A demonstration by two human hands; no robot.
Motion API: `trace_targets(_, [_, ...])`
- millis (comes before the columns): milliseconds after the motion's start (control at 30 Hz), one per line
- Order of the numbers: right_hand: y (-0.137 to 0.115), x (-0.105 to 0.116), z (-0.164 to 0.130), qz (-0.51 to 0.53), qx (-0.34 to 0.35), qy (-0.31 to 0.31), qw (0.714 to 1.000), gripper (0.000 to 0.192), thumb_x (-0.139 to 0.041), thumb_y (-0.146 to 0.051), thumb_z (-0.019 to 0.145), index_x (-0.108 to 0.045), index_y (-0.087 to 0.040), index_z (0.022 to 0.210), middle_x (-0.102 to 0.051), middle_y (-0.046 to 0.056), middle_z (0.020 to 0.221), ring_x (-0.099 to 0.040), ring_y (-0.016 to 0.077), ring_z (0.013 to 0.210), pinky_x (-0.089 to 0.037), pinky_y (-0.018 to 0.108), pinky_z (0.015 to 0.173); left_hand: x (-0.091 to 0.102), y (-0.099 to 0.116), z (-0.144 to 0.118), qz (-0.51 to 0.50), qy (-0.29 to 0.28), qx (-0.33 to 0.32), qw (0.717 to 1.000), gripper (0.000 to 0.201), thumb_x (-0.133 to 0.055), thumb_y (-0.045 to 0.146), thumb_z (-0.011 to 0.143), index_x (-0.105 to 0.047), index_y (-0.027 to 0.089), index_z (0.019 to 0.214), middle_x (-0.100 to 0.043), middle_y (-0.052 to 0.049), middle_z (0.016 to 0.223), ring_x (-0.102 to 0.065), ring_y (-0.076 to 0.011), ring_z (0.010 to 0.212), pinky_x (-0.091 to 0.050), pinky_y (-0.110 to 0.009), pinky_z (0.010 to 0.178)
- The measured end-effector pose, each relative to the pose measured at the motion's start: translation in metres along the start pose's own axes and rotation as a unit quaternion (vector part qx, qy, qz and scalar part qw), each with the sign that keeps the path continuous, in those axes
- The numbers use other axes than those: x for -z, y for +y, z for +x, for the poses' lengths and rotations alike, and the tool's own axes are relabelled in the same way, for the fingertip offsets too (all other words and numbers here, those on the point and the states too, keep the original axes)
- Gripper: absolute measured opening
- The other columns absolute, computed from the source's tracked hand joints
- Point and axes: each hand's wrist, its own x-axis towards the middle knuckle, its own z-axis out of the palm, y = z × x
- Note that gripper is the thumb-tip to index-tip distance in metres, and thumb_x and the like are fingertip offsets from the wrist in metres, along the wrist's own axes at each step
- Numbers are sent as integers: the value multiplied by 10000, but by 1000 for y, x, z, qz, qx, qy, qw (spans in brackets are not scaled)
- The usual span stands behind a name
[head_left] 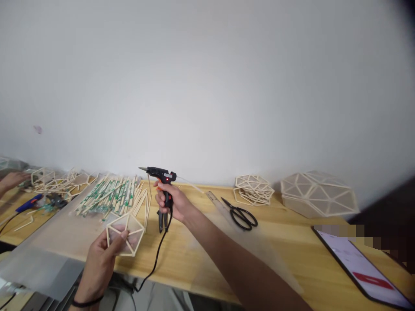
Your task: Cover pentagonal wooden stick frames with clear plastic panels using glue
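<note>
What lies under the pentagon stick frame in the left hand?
The left hand holds the pentagon frame over a translucent sheet on the wooden table; fingers hide part.

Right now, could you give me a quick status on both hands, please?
Right hand grips glue gun, nozzle left. Left hand holds stick pentagon frame. Scissors lie apart, rightward.

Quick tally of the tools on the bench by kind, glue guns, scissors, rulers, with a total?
Glue guns: 2, the black glue gun in the right hand and a blue glue gun at far left.
Scissors: 1, black scissors.
Rulers: 1, ruler.
Total: 4
</note>
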Motion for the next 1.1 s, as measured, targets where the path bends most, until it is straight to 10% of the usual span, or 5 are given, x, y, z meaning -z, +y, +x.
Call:
trace_targets(567, [-15,37,-60,50,-48,-3,998,372,-857,-454,719,-649,-179,857,-526,-70,638,-430,61,447,-272,175,345,-106,11,38,-41,-254,11,966,353,-890,449,600,-763,208,825,-769,-107,849,-710,-281,718,-533,-331,576])
trace_targets(1100, [-7,68,-59,11,56,219,974,387,-854,-452,660,-634,-189,841,-557,-39,728,-531,94,550,-362,184,371,-38,11,81,83,-228,68,968,356,-947,382,594,-731,167,778,-695,-17,673,-607,-154,567,-485,-255,576])
